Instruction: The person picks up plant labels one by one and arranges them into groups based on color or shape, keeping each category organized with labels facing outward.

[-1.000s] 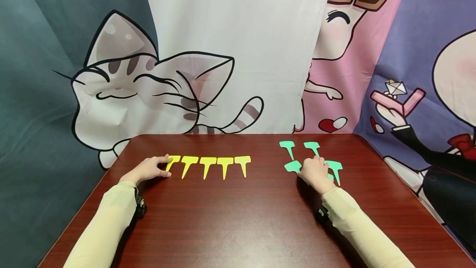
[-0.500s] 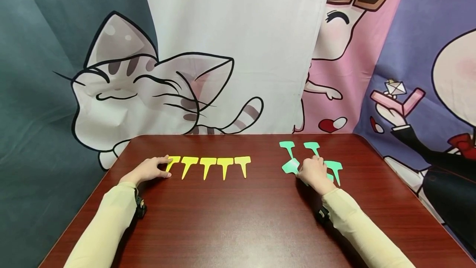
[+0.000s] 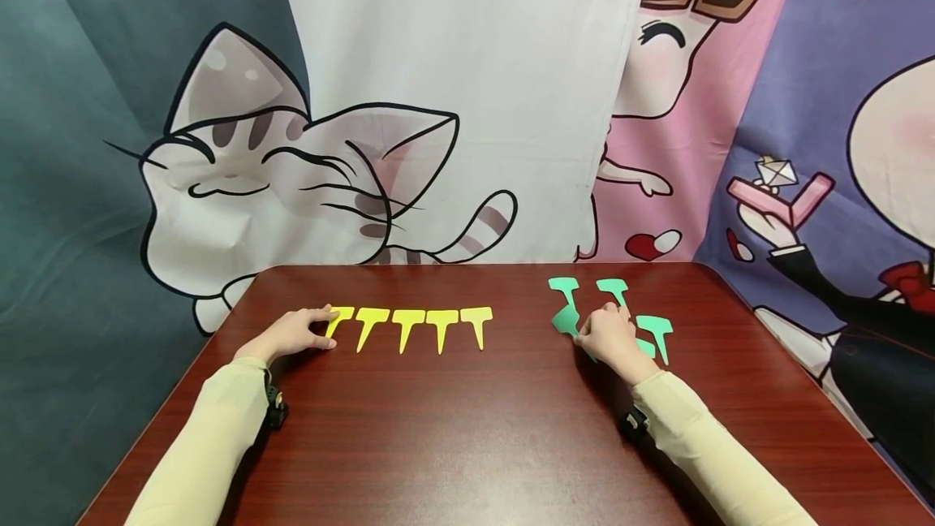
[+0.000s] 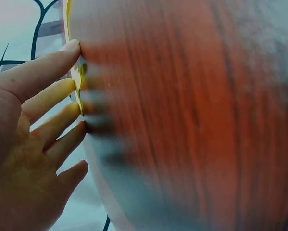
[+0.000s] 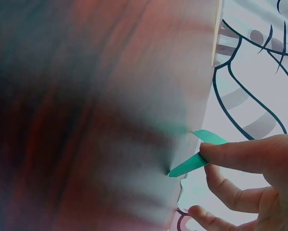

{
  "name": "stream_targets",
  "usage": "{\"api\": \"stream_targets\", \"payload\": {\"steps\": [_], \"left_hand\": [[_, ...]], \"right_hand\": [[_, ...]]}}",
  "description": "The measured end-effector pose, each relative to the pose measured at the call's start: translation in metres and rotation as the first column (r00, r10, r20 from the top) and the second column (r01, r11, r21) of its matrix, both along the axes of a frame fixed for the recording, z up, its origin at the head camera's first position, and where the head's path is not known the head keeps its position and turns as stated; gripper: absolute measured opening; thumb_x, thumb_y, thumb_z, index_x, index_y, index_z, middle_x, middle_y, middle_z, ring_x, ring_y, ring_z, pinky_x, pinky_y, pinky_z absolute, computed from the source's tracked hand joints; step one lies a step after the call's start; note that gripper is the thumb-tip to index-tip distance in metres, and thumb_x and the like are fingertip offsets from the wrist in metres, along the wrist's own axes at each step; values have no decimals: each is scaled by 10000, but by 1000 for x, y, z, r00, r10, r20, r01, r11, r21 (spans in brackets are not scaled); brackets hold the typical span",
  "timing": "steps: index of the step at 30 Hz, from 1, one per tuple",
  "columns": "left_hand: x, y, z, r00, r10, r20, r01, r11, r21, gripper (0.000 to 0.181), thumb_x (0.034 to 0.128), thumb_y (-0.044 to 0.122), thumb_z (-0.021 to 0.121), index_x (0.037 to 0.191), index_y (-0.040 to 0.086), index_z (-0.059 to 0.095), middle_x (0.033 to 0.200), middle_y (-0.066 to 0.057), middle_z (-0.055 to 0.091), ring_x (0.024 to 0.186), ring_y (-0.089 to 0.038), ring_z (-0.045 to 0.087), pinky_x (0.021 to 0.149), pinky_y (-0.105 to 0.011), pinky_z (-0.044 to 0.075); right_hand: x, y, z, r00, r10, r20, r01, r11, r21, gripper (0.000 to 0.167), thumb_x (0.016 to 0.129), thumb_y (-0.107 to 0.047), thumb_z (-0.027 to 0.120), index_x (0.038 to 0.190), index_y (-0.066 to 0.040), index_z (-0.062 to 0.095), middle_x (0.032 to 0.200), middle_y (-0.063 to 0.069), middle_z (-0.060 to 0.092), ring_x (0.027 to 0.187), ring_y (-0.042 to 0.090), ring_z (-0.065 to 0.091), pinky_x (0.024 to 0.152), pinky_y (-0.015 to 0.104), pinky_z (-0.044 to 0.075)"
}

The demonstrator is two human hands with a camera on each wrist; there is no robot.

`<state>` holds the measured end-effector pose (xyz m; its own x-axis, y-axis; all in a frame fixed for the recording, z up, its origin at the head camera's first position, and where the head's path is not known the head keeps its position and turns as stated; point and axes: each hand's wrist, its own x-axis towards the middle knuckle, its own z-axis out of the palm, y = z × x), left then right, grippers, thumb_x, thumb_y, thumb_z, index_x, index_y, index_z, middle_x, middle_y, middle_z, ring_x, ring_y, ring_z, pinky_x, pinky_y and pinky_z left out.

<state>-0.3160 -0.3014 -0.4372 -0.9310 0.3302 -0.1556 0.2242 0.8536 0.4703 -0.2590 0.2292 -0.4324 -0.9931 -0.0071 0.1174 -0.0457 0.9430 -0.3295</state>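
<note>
A person's two bare hands are working on a dark red-brown wooden table (image 3: 453,445) with T-shaped plant labels. The right hand (image 3: 615,339) is pinching a green plant label (image 3: 565,321) between thumb and fingertip, closed just to the label's thickness; in the right wrist view its stem tip is pointing down at the tabletop. The left hand (image 3: 290,333) is resting at the leftmost yellow plant label (image 3: 340,314), its fingers extended and loosely spread, thumb and fingertips touching the label without curling round it. Four more yellow labels (image 3: 405,323) are lying in a row to its right, stems pointing toward the person. Two far green labels (image 3: 563,284) are lying behind the right hand, the held label's head overlapping or meeting the left one's stem tip in the head view; contact cannot be told. A fourth green label (image 3: 658,329) is lying to the right, while a fifth green label (image 3: 646,347) is being partly hidden by the right hand. Beyond the table's far edge, a cat-printed cloth (image 3: 467,39) is hanging.
</note>
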Motion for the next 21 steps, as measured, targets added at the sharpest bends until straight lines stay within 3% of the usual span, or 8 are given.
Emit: {"api": "stream_targets", "payload": {"steps": [14,21], "left_hand": [[-1,-1,-1,1000,2,4,-2,1000,6,704,833,347,713,1418,57,448,1518,-198,293,1385,-487,195,1071,-638,228],[-1,-2,-3,1000,8,2,-8,1000,0,705,830,354,715,1415,62,454,1516,-199,299,1383,-486,204,1069,-641,228]], "right_hand": [[-2,-6,-1,998,17,-59,-18,1000,-19,218,778,-194,739,576,-139,677,1082,183,639,1143,445,445,847,650,382],[-1,-15,0,999,32,-44,-36,995,-92,209,774,-136,735,584,-103,654,1310,250,542,1381,442,273,1030,743,154]]}}
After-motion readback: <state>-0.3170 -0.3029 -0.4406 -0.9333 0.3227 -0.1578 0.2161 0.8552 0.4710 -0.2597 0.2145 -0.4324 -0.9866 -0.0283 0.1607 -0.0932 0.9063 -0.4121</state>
